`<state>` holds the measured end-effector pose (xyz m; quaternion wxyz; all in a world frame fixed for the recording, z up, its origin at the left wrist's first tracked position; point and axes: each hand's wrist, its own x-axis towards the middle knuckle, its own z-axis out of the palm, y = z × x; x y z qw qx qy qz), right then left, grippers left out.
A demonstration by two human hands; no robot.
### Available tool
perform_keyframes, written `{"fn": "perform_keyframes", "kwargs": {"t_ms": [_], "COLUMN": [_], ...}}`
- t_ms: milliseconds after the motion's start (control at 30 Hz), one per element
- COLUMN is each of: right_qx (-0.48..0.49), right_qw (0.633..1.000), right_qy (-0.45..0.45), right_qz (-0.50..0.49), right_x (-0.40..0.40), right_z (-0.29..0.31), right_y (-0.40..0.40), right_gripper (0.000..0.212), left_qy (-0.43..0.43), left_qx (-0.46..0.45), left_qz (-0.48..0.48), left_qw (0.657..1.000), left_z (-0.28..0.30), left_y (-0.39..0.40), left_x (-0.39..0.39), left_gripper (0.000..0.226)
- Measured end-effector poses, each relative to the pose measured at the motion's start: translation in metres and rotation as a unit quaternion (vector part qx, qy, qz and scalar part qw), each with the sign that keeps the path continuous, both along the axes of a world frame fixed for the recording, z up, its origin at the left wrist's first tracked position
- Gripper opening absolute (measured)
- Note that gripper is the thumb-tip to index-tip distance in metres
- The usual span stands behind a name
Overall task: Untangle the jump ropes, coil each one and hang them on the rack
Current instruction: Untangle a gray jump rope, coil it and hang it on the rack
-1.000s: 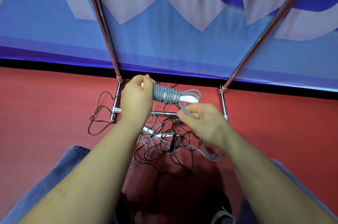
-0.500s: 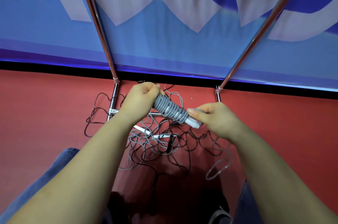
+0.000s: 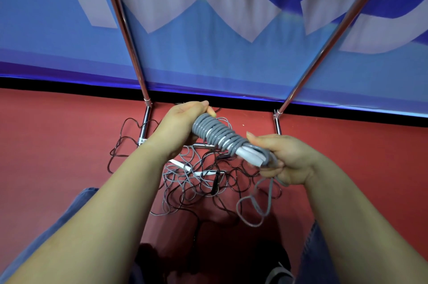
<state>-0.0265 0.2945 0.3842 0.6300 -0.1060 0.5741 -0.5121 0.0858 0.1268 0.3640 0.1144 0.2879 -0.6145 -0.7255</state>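
Note:
A grey jump rope point(image 3: 216, 133) is wound in tight turns round its white handles point(image 3: 251, 156). My left hand point(image 3: 179, 125) grips the upper left end of this bundle. My right hand point(image 3: 286, 158) pinches the lower right end at the white handle tips, with the rope's loose grey tail point(image 3: 257, 208) hanging below in a loop. Under my hands a tangle of thin dark and grey ropes point(image 3: 196, 181) lies on the red floor, with a white handle and a black handle in it. The metal rack point(image 3: 129, 38) rises behind.
The rack's two slanted poles stand on a low base bar point(image 3: 144, 126) against a blue and white banner point(image 3: 208, 52). My knees in blue jeans point(image 3: 69, 212) flank the tangle. Red floor point(image 3: 51, 144) spreads left and right.
The wound bundle has tilted from level to slanting down toward the right. My right hand has moved from the loose rope below onto the bundle's lower end. The tail hangs freer.

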Motion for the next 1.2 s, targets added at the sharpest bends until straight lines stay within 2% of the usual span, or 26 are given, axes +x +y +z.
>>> {"fn": "perform_keyframes", "kwargs": {"t_ms": [67,133,267,333,433,567,633,733,833,933,1000,1100,1200], "right_qx": [-0.042,-0.084,-0.099,-0.075,-0.010,-0.008,-0.017,0.000,-0.007,-0.005,0.013,0.021,0.021], "right_qw": [0.995,0.986,0.965,0.963,0.945,0.935,0.942,0.945,0.950,0.955,0.961,0.960,0.941], "right_qy": [-0.082,-0.121,-0.116,-0.045,0.150,0.247,0.244,0.221,0.144,0.085,0.080,0.119,0.199], "right_qz": [-0.030,-0.082,-0.212,-0.255,-0.291,-0.255,-0.231,-0.242,-0.277,-0.284,-0.264,-0.254,-0.272], "right_x": [0.005,0.011,0.022,0.025,0.030,0.040,0.042,0.041,0.039,0.039,0.040,0.037,0.024], "right_z": [0.000,-0.004,-0.011,-0.017,-0.024,-0.024,-0.024,-0.027,-0.028,-0.031,-0.034,-0.031,-0.029], "right_y": [-0.003,-0.010,-0.025,-0.030,-0.031,-0.028,-0.028,-0.030,-0.032,-0.030,-0.029,-0.027,-0.026], "right_gripper": [0.033,0.036,0.043,0.040,0.033,0.018,0.019,0.029,0.035,0.035,0.040,0.046,0.044], "left_qy": [0.010,0.014,0.002,-0.020,-0.058,-0.088,-0.089,-0.065,-0.023,-0.016,-0.027,-0.023,-0.028], "left_qx": [0.046,0.080,0.123,0.138,0.155,0.164,0.115,-0.072,-0.221,-0.323,-0.358,-0.284,-0.108], "left_qz": [0.024,0.052,0.103,0.119,0.136,0.195,0.209,0.206,0.224,0.215,0.203,0.181,0.091], "left_qw": [0.999,0.995,0.987,0.983,0.977,0.963,0.967,0.974,0.949,0.921,0.911,0.941,0.989], "left_z": [-0.001,-0.001,-0.003,-0.004,-0.007,-0.006,-0.006,-0.010,-0.010,-0.007,-0.008,-0.010,-0.005], "left_y": [-0.001,-0.002,0.003,0.006,0.012,0.016,0.015,0.015,0.018,0.025,0.026,0.015,0.007], "left_x": [-0.002,-0.004,-0.007,-0.009,-0.011,-0.014,-0.014,-0.011,-0.009,-0.006,-0.005,-0.007,-0.008], "left_gripper": [0.040,0.041,0.038,0.036,0.035,0.033,0.032,0.035,0.031,0.025,0.023,0.025,0.024]}}
